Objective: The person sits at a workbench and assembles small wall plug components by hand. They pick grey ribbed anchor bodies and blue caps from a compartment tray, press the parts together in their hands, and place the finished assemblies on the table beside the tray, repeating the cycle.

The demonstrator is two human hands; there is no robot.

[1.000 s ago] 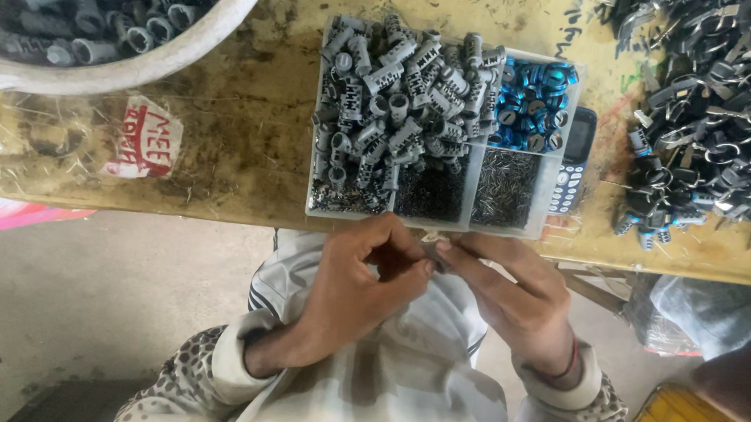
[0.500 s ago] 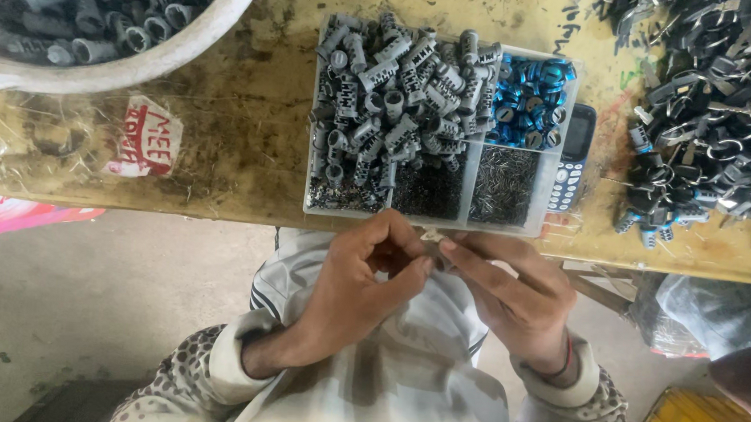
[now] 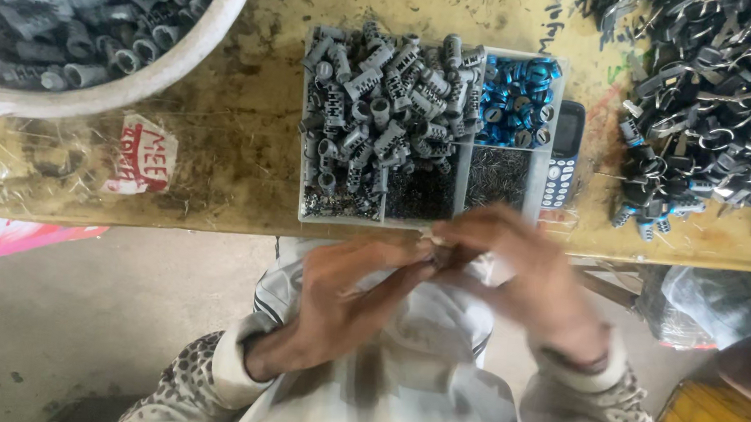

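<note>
From the head camera I saw both hands meeting just below the near edge of the worn yellowish wooden bench [image 3: 217, 181], over the lap. The left hand [image 3: 341, 302] had its fingers curled toward the right hand [image 3: 522, 276], whose fingers were smeared by motion blur; the fingertips pinched together around a small pale part [image 3: 431, 239], too tiny and blurred for me to make out, and I could not tell which hand actually gripped it. Just above sat a clear plastic compartment tray [image 3: 537, 201], heaped with grey ribbed plastic sleeves [image 3: 383, 113], with shiny blue metal rings [image 3: 516, 101] in its top right cell and fine dark bits in the lower cells. A dark keypad phone [image 3: 563, 154] lay just beside the tray. A white tub of grey tubes [image 3: 220, 34] and a pile of dark metal clips [image 3: 715, 95] were both cut off by the frame.
</note>
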